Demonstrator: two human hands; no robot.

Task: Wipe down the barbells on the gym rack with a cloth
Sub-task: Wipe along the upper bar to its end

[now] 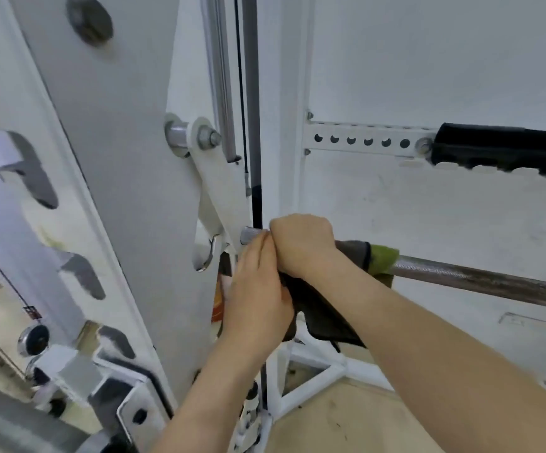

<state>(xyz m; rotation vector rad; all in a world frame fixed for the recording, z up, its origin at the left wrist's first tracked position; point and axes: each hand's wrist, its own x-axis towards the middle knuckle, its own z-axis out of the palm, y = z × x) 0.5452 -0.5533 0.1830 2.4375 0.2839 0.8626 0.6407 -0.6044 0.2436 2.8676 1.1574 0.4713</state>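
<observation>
Head view: both hands [274,256] press cloth [320,308] on barbell [480,279], seemingly near rack upright [128,191].

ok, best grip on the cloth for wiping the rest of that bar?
Probably wrap the cloth around the barbell from above, as the right hand does: the bar is a thin, near-level cylinder, with its free length running right.

Fig.: 2 hands, left [258,289] & right [301,245]; 1 cloth [323,315]; 1 barbell [480,281]. 1 padded handle [506,148]; 6 open holes in its bracket [361,140].

Knurled metal barbell [480,279], dark cloth [323,315]
</observation>
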